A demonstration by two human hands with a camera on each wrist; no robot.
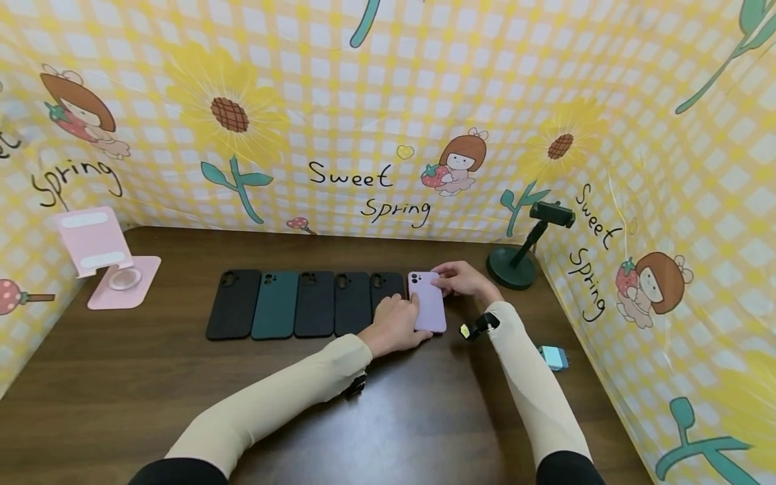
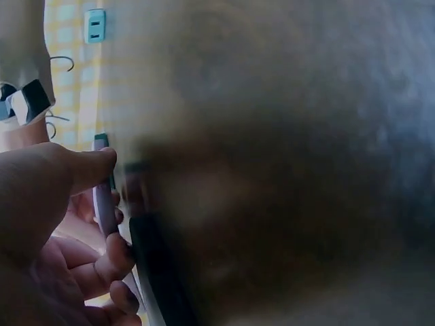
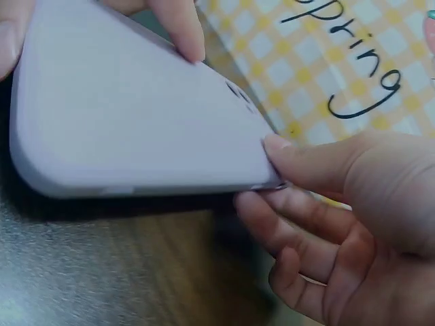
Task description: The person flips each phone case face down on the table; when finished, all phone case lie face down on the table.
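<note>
A lilac phone case (image 1: 429, 308) is at the right end of a row of phone cases, its camera cutout at the top left. My left hand (image 1: 393, 326) grips it low down, thumb at the bottom edge and fingers along the left side. At the top right corner my right hand (image 1: 463, 278) pinches it between thumb and fingers. The right wrist view shows the case (image 3: 129, 115) tilted, with a dark gap beneath its near edge. Left of it lies a black phone case (image 1: 386, 284), partly hidden by my left hand.
Further left lie more dark cases, a teal phone case (image 1: 275, 306) and a black phone case (image 1: 233, 306). A pink folding stand (image 1: 145, 283) is at the far left. At the right are a dark green stand (image 1: 510, 269) and a light blue charger plug (image 1: 553, 358). Checked cloth (image 1: 339, 121) walls the table.
</note>
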